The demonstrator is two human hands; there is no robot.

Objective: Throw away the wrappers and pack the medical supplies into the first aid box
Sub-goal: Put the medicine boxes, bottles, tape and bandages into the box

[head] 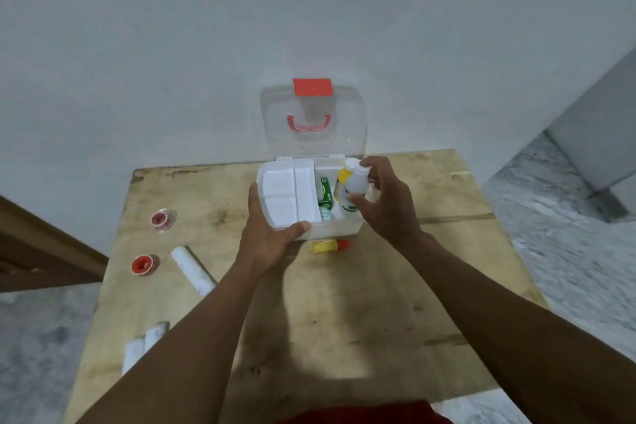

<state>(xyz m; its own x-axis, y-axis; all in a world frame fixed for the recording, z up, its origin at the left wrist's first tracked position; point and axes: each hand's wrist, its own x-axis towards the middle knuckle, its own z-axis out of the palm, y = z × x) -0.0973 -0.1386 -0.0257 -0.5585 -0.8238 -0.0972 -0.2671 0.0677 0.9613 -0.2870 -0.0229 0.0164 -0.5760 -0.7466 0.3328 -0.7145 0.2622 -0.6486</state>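
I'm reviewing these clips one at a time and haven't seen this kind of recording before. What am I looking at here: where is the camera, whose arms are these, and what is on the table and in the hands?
There is no robot here. The single picture comes from a wide-angle camera worn on a person's head, looking down at their own bare arms.

On the wooden table stands an open white first aid box with its clear lid raised toward the wall. The left hand grips the box's front left edge. The right hand holds a small white bottle over the box's right compartment, where a green packet and a yellow-banded bottle already sit.

Still outside the box: two red tape rolls, a white roll, more white rolls at the left edge, and a small yellow and red tube in front of the box.
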